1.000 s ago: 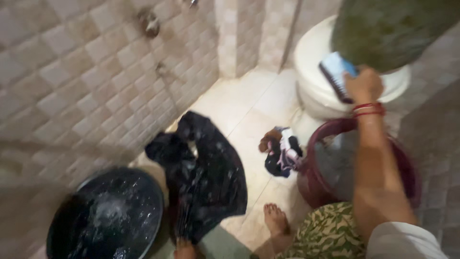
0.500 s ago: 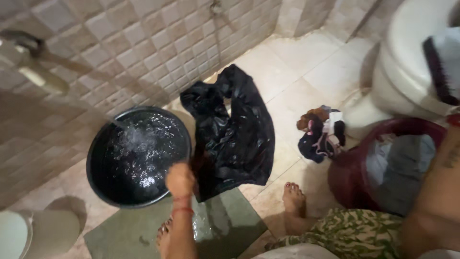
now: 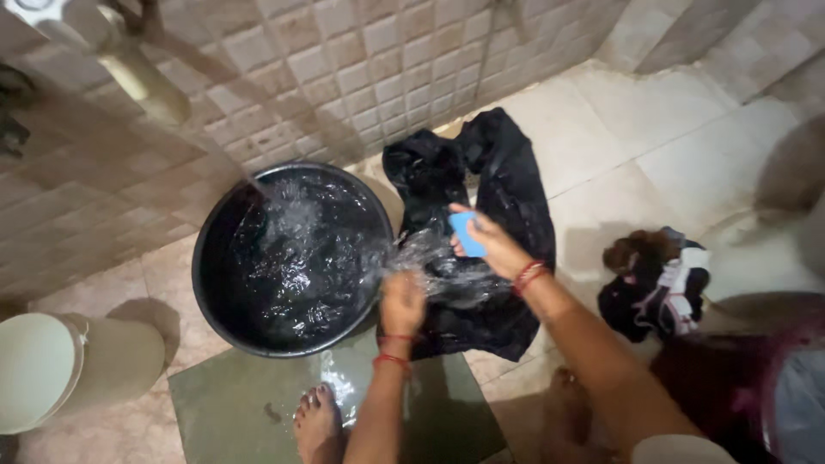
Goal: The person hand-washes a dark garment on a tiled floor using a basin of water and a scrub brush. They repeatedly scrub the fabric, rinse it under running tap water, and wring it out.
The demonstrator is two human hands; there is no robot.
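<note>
Both hands have moved onto the black cloth [image 3: 481, 215] beside the tub [image 3: 292, 258]: right hand [image 3: 485, 245], earlier raised, grips a blue bar [image 3: 464, 230]; left hand [image 3: 402, 301] is fisted, splashing water on it.

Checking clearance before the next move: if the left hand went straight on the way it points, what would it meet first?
Most likely the wet black garment spread on the floor: the left hand points up-frame through splashing water, beside the black tub's rim. Depth is unclear, so the rim could come first.

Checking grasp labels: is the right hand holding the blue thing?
Yes, the right hand grips a small blue block over the black garment.
</note>
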